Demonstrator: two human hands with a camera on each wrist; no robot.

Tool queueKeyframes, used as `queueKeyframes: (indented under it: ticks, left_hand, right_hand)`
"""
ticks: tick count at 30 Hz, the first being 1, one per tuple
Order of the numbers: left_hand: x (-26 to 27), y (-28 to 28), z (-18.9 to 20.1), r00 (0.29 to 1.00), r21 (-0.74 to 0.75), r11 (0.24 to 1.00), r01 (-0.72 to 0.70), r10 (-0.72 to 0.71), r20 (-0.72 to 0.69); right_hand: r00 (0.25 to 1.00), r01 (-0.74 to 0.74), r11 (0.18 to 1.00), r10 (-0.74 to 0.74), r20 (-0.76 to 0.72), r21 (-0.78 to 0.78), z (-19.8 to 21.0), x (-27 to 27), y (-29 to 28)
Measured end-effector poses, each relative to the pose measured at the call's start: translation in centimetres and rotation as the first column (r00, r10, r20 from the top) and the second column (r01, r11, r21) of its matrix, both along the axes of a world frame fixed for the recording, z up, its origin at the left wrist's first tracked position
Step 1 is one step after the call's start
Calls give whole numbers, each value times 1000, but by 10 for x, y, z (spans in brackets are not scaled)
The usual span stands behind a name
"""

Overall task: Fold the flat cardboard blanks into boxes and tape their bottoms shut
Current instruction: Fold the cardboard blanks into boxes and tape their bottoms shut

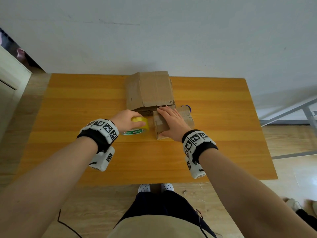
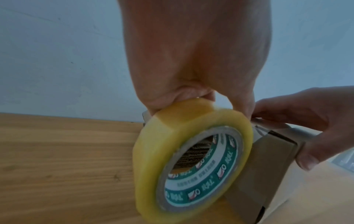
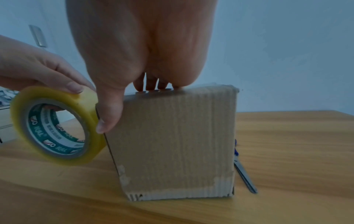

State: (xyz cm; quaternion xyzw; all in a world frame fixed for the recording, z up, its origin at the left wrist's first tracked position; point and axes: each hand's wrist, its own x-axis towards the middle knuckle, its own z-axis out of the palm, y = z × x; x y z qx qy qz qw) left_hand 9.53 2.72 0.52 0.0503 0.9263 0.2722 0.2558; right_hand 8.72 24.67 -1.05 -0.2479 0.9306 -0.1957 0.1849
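A small folded cardboard box (image 1: 161,127) (image 3: 172,144) stands on the wooden table (image 1: 68,109) near its middle. My right hand (image 1: 171,121) lies flat on the box's top, fingers straight, thumb down its near left edge (image 3: 109,115). Just left of the box, my left hand (image 1: 127,120) grips a yellowish tape roll (image 1: 139,127) (image 2: 191,159) (image 3: 55,125) with a green and white core, tilted against the box's left side. Behind them lies a stack of flat cardboard blanks (image 1: 149,90).
Scissors with a blue handle (image 3: 243,169) (image 1: 187,107) lie right of the box. A wall runs along the table's far edge. A white cabinet (image 1: 10,79) stands at the left, a metal frame (image 1: 291,114) at the right.
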Motion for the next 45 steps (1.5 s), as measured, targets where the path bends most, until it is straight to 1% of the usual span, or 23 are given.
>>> queueKeyframes:
  ticks: [4, 7, 9, 12, 16, 18, 20, 22, 26, 28, 33, 36, 41, 43, 45]
  left_hand:
    - [3, 2, 4, 999, 18, 1000, -16, 15, 46]
    - [9, 7, 4, 999, 48, 998, -32, 30, 44]
    - [13, 12, 4, 997, 50, 997, -61, 59, 41]
    - [19, 21, 3, 993, 27, 994, -110, 108, 46]
    - [24, 29, 1, 985, 54, 985, -163, 160, 57]
    - [26, 32, -1, 980, 68, 979, -193, 189, 66]
    - [29, 36, -1, 973, 87, 970, -226, 220, 70]
    - [32, 39, -1, 966, 110, 961, -253, 246, 79]
    - [35, 43, -2, 951, 127, 943, -308, 300, 81]
    - [36, 45, -4, 941, 111, 936, -335, 327, 84]
    - [37, 53, -6, 916, 80, 913, -401, 399, 42]
    - [37, 55, -7, 910, 84, 906, -414, 411, 49]
    - [39, 53, -6, 908, 104, 902, -419, 415, 58]
    - [40, 52, -5, 912, 99, 907, -410, 407, 49]
    - [40, 51, -6, 917, 106, 911, -400, 397, 47]
  right_hand:
    - [1000, 2, 1000, -1, -20, 16, 0, 2, 2]
    - [999, 27, 1000, -27, -25, 13, 1, 4, 10]
    - [997, 52, 999, -51, -65, 14, 1, 7, 18]
    - [976, 155, 988, -155, -150, -13, -1, 12, 31]
    - [938, 308, 951, -310, -157, -35, -10, 15, 53]
    - [901, 392, 916, -402, -164, -88, -20, 14, 63]
    - [860, 483, 868, -495, -127, -115, -28, 13, 73]
    - [840, 538, 840, -541, -39, -71, -37, 9, 81]
    - [829, 544, 836, -549, 112, 73, -57, -1, 91]
    - [817, 538, 830, -556, 155, 145, -65, -7, 93]
    - [803, 532, 799, -581, 134, 280, -78, -23, 89]
    - [796, 511, 783, -586, 147, 356, -82, -28, 85]
    - [826, 455, 802, -542, 151, 388, -84, -30, 80]
    - [818, 463, 794, -554, 157, 393, -83, -28, 77]
    - [788, 491, 782, -587, 187, 383, -82, -24, 76]
